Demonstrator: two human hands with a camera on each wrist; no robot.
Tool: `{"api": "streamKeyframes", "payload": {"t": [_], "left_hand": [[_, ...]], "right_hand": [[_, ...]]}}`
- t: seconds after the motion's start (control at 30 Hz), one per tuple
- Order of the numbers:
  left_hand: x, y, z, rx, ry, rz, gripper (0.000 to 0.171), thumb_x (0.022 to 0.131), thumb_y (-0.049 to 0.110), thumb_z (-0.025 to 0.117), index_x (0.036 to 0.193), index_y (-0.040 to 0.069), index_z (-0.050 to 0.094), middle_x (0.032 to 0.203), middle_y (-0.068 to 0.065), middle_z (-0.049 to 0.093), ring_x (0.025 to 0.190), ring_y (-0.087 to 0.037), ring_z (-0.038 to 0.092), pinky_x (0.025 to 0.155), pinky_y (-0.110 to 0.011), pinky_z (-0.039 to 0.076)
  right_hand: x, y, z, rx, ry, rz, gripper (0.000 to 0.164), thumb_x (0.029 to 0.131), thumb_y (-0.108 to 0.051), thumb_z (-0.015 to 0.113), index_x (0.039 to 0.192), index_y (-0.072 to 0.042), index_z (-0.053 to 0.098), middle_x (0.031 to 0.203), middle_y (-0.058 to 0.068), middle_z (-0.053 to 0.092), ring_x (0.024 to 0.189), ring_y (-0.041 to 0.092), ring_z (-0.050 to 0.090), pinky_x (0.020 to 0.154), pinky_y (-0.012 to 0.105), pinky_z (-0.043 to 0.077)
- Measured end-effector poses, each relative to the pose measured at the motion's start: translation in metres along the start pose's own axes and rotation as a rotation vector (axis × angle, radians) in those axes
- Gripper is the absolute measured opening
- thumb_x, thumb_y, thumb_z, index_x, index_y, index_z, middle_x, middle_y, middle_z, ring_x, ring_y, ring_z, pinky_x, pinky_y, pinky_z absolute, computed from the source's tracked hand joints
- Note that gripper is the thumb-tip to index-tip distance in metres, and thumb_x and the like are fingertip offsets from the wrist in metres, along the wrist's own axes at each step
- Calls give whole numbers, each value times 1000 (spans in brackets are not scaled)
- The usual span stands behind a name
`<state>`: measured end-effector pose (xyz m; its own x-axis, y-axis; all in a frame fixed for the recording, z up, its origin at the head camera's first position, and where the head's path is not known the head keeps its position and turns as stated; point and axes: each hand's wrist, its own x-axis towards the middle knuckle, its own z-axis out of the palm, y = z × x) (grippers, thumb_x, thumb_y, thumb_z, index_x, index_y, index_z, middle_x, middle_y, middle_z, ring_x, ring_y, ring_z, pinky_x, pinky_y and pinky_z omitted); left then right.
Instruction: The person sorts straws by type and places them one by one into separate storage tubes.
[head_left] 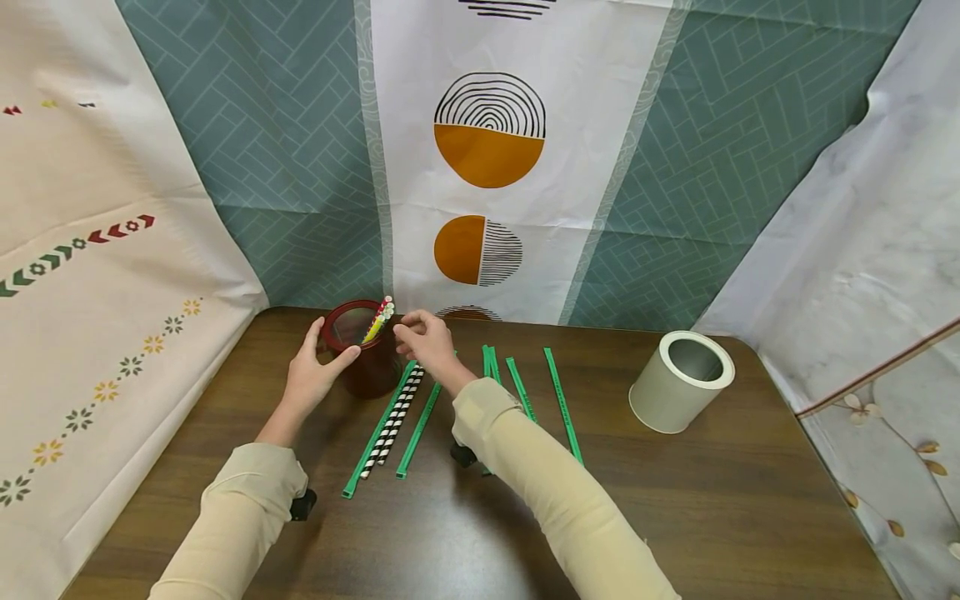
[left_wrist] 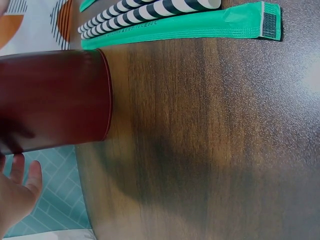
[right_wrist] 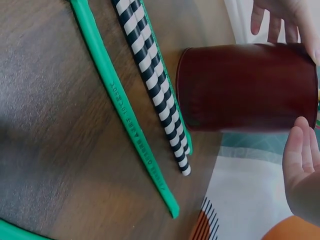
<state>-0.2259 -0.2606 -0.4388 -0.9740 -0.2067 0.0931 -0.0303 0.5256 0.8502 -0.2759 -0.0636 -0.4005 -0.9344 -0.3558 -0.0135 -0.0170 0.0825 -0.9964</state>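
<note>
A dark red cylindrical cup (head_left: 371,372) stands near the table's back edge, with several coloured straws (head_left: 380,320) leaning out at its right rim. My left hand (head_left: 310,377) grips the cup near its top, thumb in front and fingers at the far left side. At the right rim, beside the straws, is my right hand (head_left: 429,346); in the right wrist view its fingers look fairly straight near the rim, and I see nothing held in them. Two black-and-white striped straws (right_wrist: 155,80) lie on the table below the cup, between green wrapped straws (right_wrist: 125,110).
More green-wrapped straws (head_left: 562,404) lie to the right, partly under my right sleeve. A cream-coloured can (head_left: 663,393) with an open top stands at the right of the wooden table (head_left: 675,517). Patterned cloths (head_left: 300,125) hang behind and at both sides.
</note>
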Motion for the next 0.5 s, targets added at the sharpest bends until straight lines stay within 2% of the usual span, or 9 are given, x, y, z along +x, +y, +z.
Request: {"api": "streamKeyframes", "payload": {"t": [0.13, 0.27, 0.33, 0.5], "left_hand": [[-1, 1, -1, 6, 1, 4, 85, 80, 47, 58, 143, 19, 9, 129, -21, 43, 119, -34, 38, 93, -55, 32], [-1, 1, -1, 5, -3, -3, 85, 79, 48, 58, 143, 20, 8, 130, -21, 42, 120, -34, 37, 93, -55, 32], [-1, 1, -1, 2, -5, -7, 86, 79, 48, 58, 143, 20, 8, 130, -21, 42, 120, -34, 37, 93, -55, 32], [-1, 1, -1, 1, -10, -7, 86, 80, 48, 58, 143, 19, 8, 132, -21, 40, 120, -34, 36, 94, -55, 31]], "right_hand": [[0, 0, -5, 33, 2, 32, 27, 87, -14, 56, 109, 1, 53, 102, 23, 61, 80, 37, 62, 62, 31, 52], [0, 5, -9, 44, 23, 44, 30, 86, -17, 57, 110, 0, 52, 98, 19, 61, 64, 19, 61, 64, 36, 53], [-1, 10, -10, 47, 34, 44, 32, 86, -17, 57, 111, 1, 51, 96, 18, 61, 63, 14, 60, 68, 40, 52], [-2, 24, -11, 47, 50, 63, 31, 85, -16, 58, 111, 1, 50, 96, 18, 61, 78, 35, 61, 71, 45, 51]]}}
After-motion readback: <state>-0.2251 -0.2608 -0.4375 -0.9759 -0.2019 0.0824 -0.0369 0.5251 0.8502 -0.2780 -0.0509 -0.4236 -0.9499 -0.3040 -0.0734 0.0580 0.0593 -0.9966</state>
